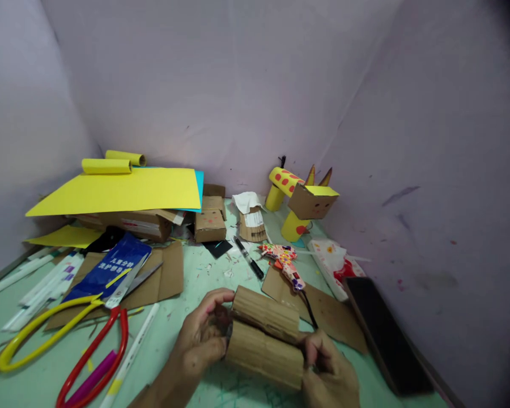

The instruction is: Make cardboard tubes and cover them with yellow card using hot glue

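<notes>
Two brown cardboard tubes (265, 351) lie side by side between my hands, low in the middle of the head view, a dark gap running between them. My left hand (206, 334) grips their left ends, thumb by the nearer tube and fingers by the farther one. At the right ends, my right hand (326, 368) is closed on the nearer tube, its fingertips partly hidden. Just beyond the tubes, a patterned glue gun (285, 263) rests with its cord running down behind them. A flat cardboard piece (323, 309) lies under the cord.
Scissors (104, 303) with yellow and red handles lie at left beside white markers (46, 292) and a blue packet (110, 263). Yellow sheets (127, 190) cover a box. Behind stand a cardboard giraffe (312, 201) and a small box (210, 226). A black pen (249, 258) and phone (386, 334) lie nearby.
</notes>
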Tool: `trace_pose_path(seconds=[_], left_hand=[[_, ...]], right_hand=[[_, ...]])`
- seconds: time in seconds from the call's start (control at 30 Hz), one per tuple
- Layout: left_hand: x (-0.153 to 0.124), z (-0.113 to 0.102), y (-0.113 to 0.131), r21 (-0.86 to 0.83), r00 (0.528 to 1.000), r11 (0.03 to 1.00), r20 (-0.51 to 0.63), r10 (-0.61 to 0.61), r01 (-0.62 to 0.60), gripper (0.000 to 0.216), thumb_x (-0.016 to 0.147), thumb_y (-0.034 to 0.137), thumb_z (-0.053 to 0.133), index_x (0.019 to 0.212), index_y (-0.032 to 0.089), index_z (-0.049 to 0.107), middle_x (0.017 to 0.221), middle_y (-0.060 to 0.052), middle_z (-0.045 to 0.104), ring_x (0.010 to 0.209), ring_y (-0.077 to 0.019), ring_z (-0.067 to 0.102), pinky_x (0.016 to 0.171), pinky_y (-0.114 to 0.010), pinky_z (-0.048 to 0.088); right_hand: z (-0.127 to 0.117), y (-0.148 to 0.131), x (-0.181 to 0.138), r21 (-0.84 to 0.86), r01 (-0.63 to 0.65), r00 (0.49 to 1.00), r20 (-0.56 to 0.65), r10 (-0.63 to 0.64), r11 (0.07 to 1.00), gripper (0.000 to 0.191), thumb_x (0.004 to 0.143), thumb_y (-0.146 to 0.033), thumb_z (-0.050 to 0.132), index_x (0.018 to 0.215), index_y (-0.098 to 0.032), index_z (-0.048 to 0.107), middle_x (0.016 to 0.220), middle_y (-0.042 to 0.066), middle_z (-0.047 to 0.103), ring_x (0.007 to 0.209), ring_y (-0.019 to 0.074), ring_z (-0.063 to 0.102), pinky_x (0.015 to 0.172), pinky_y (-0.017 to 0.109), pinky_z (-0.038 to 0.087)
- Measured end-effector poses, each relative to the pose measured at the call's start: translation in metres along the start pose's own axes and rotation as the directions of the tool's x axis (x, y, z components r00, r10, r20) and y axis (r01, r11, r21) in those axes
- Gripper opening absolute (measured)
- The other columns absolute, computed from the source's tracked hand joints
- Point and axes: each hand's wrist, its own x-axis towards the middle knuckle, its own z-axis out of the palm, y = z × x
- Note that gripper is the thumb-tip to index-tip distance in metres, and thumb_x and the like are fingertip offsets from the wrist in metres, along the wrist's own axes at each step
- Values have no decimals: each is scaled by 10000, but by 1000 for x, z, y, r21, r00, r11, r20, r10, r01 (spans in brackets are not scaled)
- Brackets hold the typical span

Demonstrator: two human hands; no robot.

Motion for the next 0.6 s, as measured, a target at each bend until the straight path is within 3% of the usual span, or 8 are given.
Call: trace_pose_path(seconds=[0.07, 0.23, 0.4, 0.6], left_hand=[[2, -4, -2, 62, 999, 998, 29, -19, 18, 550, 531, 175, 661, 1075, 187, 583, 818, -33, 592, 800, -205, 580, 617, -246, 422], [5, -2, 9, 209, 990, 974, -126, -56, 82, 425, 553, 169, 657, 974, 161, 602, 689, 18, 548, 655, -139, 555, 580, -225, 411], [7, 2, 15, 271, 980, 950, -166, -112, 155, 343, 541, 164, 640, 878, 165, 576, 575, 48, 546, 535, -123, 536, 504, -212, 387], [0, 1, 15, 389, 991, 917, -129, -45, 92, 432, 630, 164, 608, 1057, 202, 553, 870, -22, 670, 713, -154, 629, 615, -227, 466]], right_hand=[[4, -6, 1, 21, 40, 998, 44, -41, 999, 170, 631, -159, 502, 567, -241, 368, 500, -51, 442, 486, 137, 427, 466, 224, 311], [8, -11, 0, 84, 148, 971, 177, -161, 985, 120, 693, -162, 500, 651, -230, 411, 545, -73, 410, 462, 105, 386, 451, 222, 263], [6, -11, -1, 12, 238, 940, 248, -233, 971, 158, 698, -107, 482, 663, -230, 388, 515, -81, 431, 431, 95, 399, 429, 214, 250], [1, -16, 4, -53, 323, 910, 292, -295, 945, 152, 677, -105, 451, 652, -233, 373, 498, -78, 443, 411, 92, 413, 417, 198, 283]])
